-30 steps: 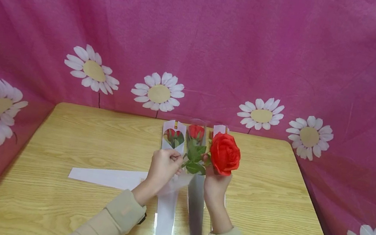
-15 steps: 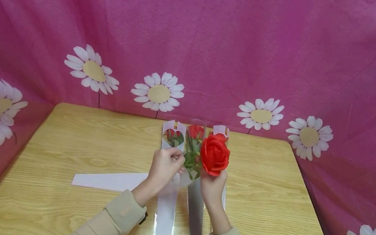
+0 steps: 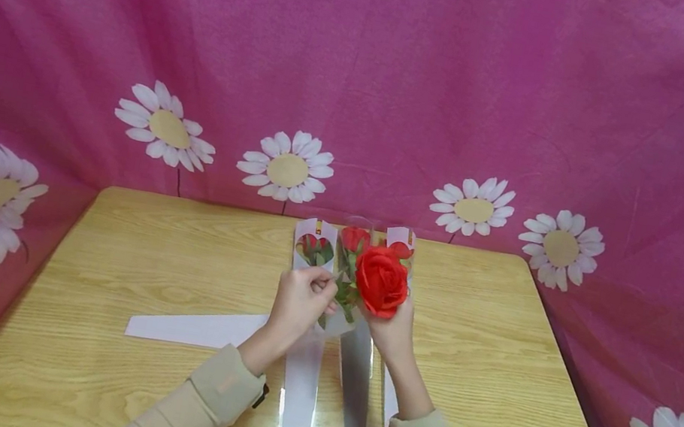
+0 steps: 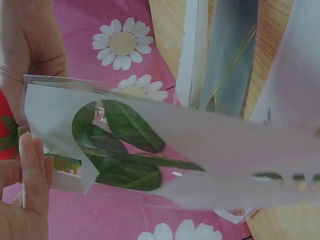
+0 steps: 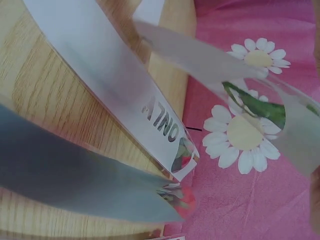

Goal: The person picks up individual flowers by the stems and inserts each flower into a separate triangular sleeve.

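My left hand point(image 3: 302, 298) pinches the mouth of a flower sleeve point(image 4: 230, 155), translucent white with a cut-out clear window. A large red rose point(image 3: 381, 281) is in my right hand point(image 3: 389, 333), gripped just under the bloom. In the left wrist view, green leaves point(image 4: 132, 125) show through the window, within the sleeve. The bloom stays outside its mouth, at that view's left edge. A white tapering strip point(image 3: 192, 324) runs left from behind my left wrist, seemingly the same sleeve's narrow end. The stem's lower end is hard to make out.
Beneath my hands, three sleeved roses lie side by side on the wooden table point(image 3: 484, 383): a white-wrapped one point(image 3: 316, 247), a grey-wrapped one point(image 3: 356, 384) and another white-wrapped one point(image 3: 402, 238). A pink daisy-print cloth point(image 3: 376, 97) hangs behind and around the table.
My right hand has brought the rose left and slightly down, toward my left hand. Its leaves have gone from beside the sleeve's mouth into the sleeve. My left hand has hardly moved.
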A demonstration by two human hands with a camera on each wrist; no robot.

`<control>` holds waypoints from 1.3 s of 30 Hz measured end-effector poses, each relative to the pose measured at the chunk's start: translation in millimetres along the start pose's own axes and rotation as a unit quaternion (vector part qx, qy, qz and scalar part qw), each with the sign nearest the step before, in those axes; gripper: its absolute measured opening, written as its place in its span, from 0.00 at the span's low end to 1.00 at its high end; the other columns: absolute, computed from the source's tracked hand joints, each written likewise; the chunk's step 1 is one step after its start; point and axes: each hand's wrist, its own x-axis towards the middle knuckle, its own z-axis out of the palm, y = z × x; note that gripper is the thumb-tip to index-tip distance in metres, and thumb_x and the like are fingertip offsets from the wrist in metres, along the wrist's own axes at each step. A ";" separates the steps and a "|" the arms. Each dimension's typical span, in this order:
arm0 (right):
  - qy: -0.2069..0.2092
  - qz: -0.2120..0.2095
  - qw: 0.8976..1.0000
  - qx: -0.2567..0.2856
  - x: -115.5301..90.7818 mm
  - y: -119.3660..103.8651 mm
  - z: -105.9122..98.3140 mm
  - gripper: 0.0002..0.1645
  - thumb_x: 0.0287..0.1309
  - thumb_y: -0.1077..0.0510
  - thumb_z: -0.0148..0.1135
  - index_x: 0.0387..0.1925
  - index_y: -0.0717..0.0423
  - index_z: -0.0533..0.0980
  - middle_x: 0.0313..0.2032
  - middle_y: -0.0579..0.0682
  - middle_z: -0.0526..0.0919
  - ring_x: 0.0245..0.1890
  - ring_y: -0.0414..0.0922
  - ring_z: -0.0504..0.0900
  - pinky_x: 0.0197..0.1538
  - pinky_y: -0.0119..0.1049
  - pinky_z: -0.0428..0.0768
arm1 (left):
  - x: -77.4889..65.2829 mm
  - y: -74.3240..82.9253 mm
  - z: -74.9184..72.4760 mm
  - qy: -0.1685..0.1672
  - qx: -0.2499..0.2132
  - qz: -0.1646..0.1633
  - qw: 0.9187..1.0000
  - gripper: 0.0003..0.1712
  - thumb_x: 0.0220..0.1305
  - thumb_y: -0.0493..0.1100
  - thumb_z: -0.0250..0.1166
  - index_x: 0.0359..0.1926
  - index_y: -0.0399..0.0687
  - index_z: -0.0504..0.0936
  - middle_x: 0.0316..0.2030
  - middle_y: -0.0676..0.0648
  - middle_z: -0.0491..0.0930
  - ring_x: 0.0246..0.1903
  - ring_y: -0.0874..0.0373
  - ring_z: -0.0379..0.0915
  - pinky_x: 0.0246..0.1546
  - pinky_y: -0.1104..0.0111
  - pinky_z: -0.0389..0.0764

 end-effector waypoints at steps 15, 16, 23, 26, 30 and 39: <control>-0.061 -0.032 0.987 -0.145 4.3 1.8 -2.8 0.03 0.37 0.70 0.62 0.20 0.68 0.75 0.17 0.58 0.78 0.18 0.42 0.68 0.22 0.36 0.70 | -0.8 7.4 0.3 0.001 -0.012 0.014 1.000 0.06 0.55 0.27 0.57 0.29 0.25 0.80 0.18 0.38 0.79 0.12 0.54 0.76 0.14 0.75 0.77; -0.064 -0.030 0.986 -0.149 4.2 2.2 -2.8 0.03 0.37 0.70 0.62 0.19 0.67 0.75 0.16 0.57 0.77 0.18 0.41 0.66 0.21 0.35 0.69 | -1.0 7.7 0.3 0.000 -0.013 0.019 1.000 0.06 0.55 0.27 0.56 0.29 0.25 0.80 0.18 0.37 0.79 0.12 0.54 0.76 0.14 0.75 0.78; -0.102 -0.020 0.989 -0.102 2.6 6.4 -2.1 0.03 0.35 0.75 0.58 0.17 0.68 0.73 0.14 0.55 0.73 0.18 0.41 0.65 0.23 0.32 0.69 | -1.7 5.7 1.2 -0.004 -0.016 0.040 0.999 0.07 0.54 0.27 0.56 0.29 0.25 0.80 0.17 0.38 0.79 0.12 0.52 0.76 0.14 0.74 0.78; -0.107 -0.015 0.988 -0.110 2.0 6.8 -1.5 0.05 0.35 0.75 0.57 0.15 0.67 0.72 0.12 0.53 0.72 0.16 0.38 0.64 0.22 0.31 0.68 | -2.3 5.1 1.1 -0.007 -0.010 0.042 0.999 0.07 0.55 0.26 0.56 0.29 0.25 0.80 0.17 0.38 0.79 0.12 0.54 0.76 0.14 0.75 0.77; -0.112 0.004 0.988 -0.107 1.4 3.9 -0.9 0.06 0.35 0.77 0.56 0.15 0.68 0.73 0.13 0.54 0.73 0.16 0.34 0.63 0.23 0.30 0.69 | -3.0 5.5 0.4 -0.008 -0.004 0.045 0.999 0.07 0.55 0.27 0.56 0.30 0.25 0.80 0.18 0.38 0.79 0.12 0.55 0.75 0.15 0.75 0.77; -0.121 0.026 0.987 -0.100 2.6 6.1 -2.0 0.04 0.36 0.75 0.57 0.21 0.70 0.74 0.17 0.55 0.75 0.19 0.37 0.66 0.26 0.31 0.72 | -3.0 5.8 0.2 -0.013 -0.002 0.048 0.999 0.06 0.56 0.27 0.58 0.31 0.26 0.80 0.20 0.38 0.79 0.13 0.56 0.76 0.16 0.75 0.78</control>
